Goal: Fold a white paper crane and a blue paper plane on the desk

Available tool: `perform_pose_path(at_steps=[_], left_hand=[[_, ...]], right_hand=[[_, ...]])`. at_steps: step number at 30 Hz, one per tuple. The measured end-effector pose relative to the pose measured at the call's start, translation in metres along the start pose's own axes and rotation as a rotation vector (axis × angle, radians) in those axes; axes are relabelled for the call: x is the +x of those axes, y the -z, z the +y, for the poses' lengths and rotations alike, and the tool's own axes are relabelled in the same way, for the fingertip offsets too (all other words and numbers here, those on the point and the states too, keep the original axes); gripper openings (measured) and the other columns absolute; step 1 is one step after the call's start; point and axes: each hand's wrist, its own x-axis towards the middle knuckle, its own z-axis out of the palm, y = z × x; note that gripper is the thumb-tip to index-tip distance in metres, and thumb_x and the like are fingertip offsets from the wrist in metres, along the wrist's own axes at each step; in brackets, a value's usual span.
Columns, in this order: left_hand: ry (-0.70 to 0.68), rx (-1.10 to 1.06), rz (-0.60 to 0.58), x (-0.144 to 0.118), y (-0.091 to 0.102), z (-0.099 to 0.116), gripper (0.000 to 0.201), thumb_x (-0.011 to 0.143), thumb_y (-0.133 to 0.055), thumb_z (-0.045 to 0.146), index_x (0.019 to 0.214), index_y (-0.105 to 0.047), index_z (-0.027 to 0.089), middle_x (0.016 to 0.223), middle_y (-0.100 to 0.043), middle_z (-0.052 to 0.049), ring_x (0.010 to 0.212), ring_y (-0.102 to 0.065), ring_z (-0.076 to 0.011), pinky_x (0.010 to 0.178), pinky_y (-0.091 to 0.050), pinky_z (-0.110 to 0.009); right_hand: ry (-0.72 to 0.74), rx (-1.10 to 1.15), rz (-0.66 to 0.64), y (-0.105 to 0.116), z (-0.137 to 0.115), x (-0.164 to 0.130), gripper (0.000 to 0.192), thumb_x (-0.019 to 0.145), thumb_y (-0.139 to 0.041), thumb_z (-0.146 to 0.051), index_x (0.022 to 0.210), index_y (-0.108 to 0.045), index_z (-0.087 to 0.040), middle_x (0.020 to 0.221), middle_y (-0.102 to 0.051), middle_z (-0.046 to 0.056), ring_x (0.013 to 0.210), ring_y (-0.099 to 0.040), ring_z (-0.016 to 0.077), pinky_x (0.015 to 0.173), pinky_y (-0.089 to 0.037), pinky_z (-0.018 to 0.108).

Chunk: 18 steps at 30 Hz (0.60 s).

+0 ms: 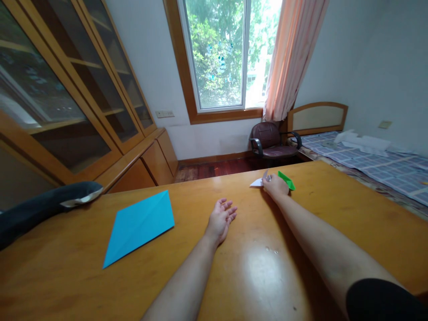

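Blue paper (140, 225), office chair (271, 141), bed (374, 165)

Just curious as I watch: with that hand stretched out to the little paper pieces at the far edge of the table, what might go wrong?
1. The white paper and green folded paper lie near the table's far edge; a nudge from the right hand might push them off.
2. The left hand rests open, apart from the blue folded sheet, so nothing steadies it; a draught might shift it.
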Motion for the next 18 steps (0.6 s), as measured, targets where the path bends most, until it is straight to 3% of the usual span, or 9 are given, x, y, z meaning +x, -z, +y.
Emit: perform_pose_path(at_steps=[6, 12, 14, 18], left_hand=[[0.005, 0.000, -0.003, 0.000, -0.001, 0.001, 0.055, 0.057, -0.050, -0.001, 0.106, -0.043, 0.023, 0.110, -0.055, -0.005, 0.087, -0.063, -0.0133, 0.079, -0.047, -0.027], [-0.013, 0.022, -0.005, 0.000, -0.001, 0.000, 0.053, 0.060, -0.053, 0.001, 0.106, -0.043, 0.023, 0.109, -0.054, -0.005, 0.088, -0.063, -0.0125, 0.079, -0.047, -0.026], [-0.048, 0.063, -0.006, -0.001, -0.001, -0.003, 0.051, 0.061, -0.054, 0.003, 0.107, -0.043, 0.023, 0.110, -0.054, -0.005, 0.087, -0.062, -0.0120, 0.076, -0.046, -0.025], [-0.141, 0.229, -0.041, -0.004, -0.001, -0.011, 0.049, 0.062, -0.056, 0.004, 0.107, -0.045, 0.022, 0.109, -0.054, -0.006, 0.086, -0.061, -0.0119, 0.072, -0.045, -0.023]], right_hand=[[0.054, 0.093, 0.170, 0.012, 0.001, -0.006, 0.055, 0.080, -0.059, -0.053, 0.122, -0.056, -0.017, 0.113, -0.067, 0.015, 0.097, -0.063, 0.0287, 0.074, -0.044, 0.033], [0.239, 0.253, 0.351, 0.035, -0.016, -0.044, 0.049, 0.082, -0.056, -0.048, 0.119, -0.055, -0.017, 0.102, -0.066, 0.011, 0.087, -0.061, 0.0257, 0.070, -0.041, 0.032], [0.319, 0.323, 0.332, 0.032, -0.025, -0.063, 0.042, 0.084, -0.052, -0.045, 0.114, -0.058, -0.016, 0.095, -0.067, 0.010, 0.084, -0.060, 0.0242, 0.069, -0.040, 0.031], [0.388, 0.340, 0.101, 0.005, -0.035, -0.099, 0.028, 0.086, -0.049, -0.035, 0.102, -0.063, -0.017, 0.088, -0.067, 0.007, 0.076, -0.060, 0.0200, 0.065, -0.039, 0.028]])
